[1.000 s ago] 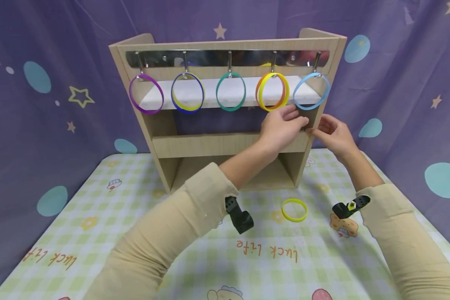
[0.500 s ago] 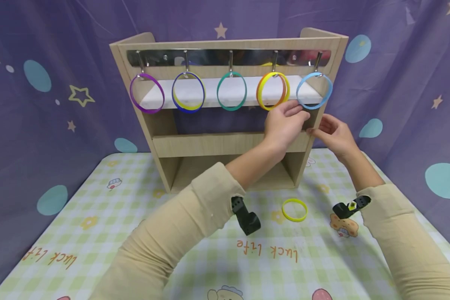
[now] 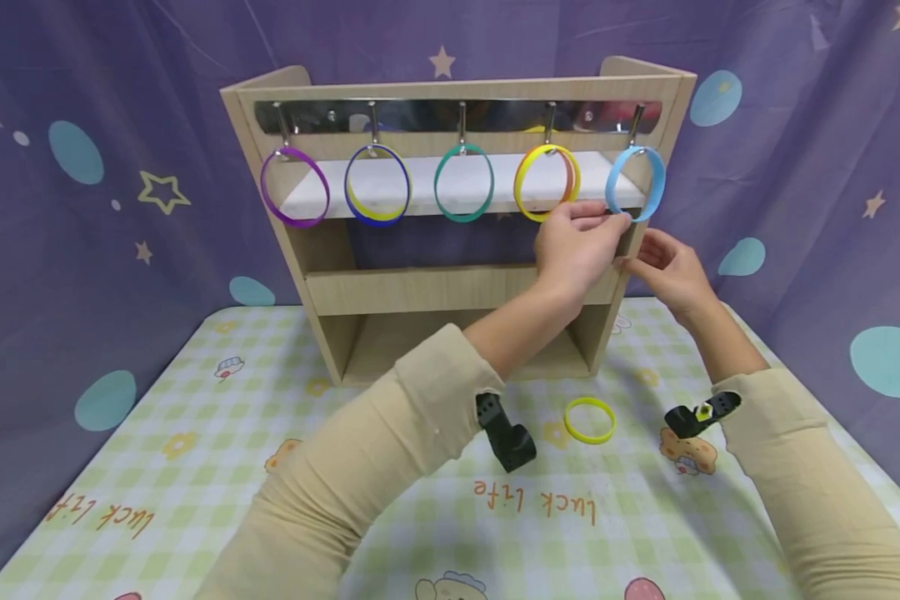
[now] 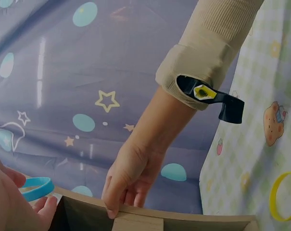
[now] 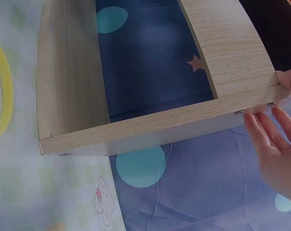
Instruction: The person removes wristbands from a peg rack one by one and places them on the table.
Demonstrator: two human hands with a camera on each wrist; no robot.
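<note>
A small wooden shelf rack (image 3: pixel 450 287) carries a metal hook strip (image 3: pixel 420 117) with coloured wristbands hanging from it. My left hand (image 3: pixel 576 250) is at the light blue wristband (image 3: pixel 657 185) on the rightmost hook, its fingers extended and its thumb at the band's lower edge. In the left wrist view this band (image 4: pixel 39 188) shows close beside the fingers; the exact contact is partly hidden. My right hand (image 3: pixel 671 268) grips the rack's right side panel, with the thumb on the front edge and fingers along the outer face in the right wrist view.
Purple (image 3: pixel 264 196), blue (image 3: pixel 375 222), green (image 3: pixel 437 192) and yellow (image 3: pixel 520 187) wristbands hang on the other hooks. An orange one shares the yellow's hook. A loose yellow-green wristband (image 3: pixel 589 441) lies on the checked tablecloth (image 3: pixel 157 483). A patterned curtain (image 3: pixel 120 250) stands behind.
My left hand has moved right and slightly up to the light blue wristband. That band has shifted right and turned on its hook. The right hand has kept its place.
</note>
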